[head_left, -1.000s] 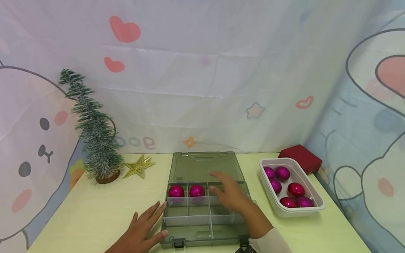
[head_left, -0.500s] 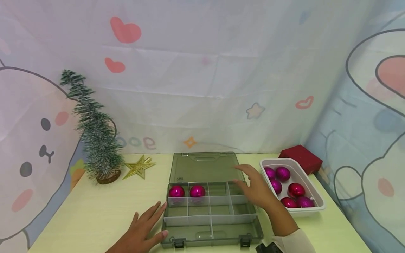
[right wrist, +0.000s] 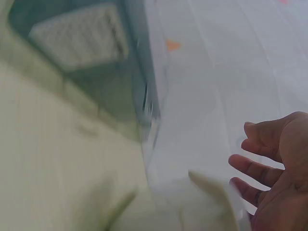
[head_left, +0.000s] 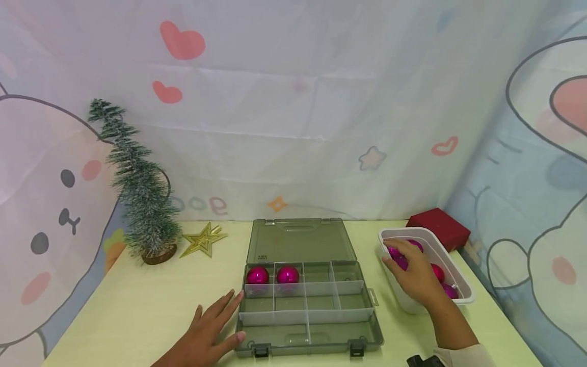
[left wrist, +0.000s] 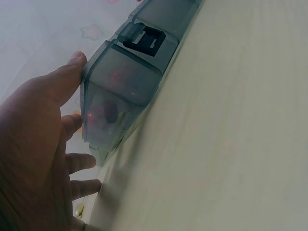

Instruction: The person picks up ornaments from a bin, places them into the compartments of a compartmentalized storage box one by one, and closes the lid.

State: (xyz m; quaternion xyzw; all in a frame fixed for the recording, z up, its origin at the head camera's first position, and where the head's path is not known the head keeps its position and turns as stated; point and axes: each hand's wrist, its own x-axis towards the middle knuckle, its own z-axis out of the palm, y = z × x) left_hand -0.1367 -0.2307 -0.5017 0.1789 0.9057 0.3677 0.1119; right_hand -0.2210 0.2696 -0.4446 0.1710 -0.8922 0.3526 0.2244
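Observation:
A clear grey compartment box lies with its lid folded back, two shiny magenta ball ornaments, one and another, in its rear-left compartments. My left hand touches the box's left side, its fingers spread; in the left wrist view the thumb lies against the box edge. My right hand reaches over a white tub of purple and red balls, partly hiding them. In the right wrist view that hand has loosely bent fingers with nothing between them.
A small frosted tree stands on the left, with a gold star beside its base. Behind the tub sits a dark red box. A printed cloth hangs along the back of the table.
My right hand has moved right, from above the compartment box to over the white tub, with nothing visible in it. My left hand has stayed at the box's left side.

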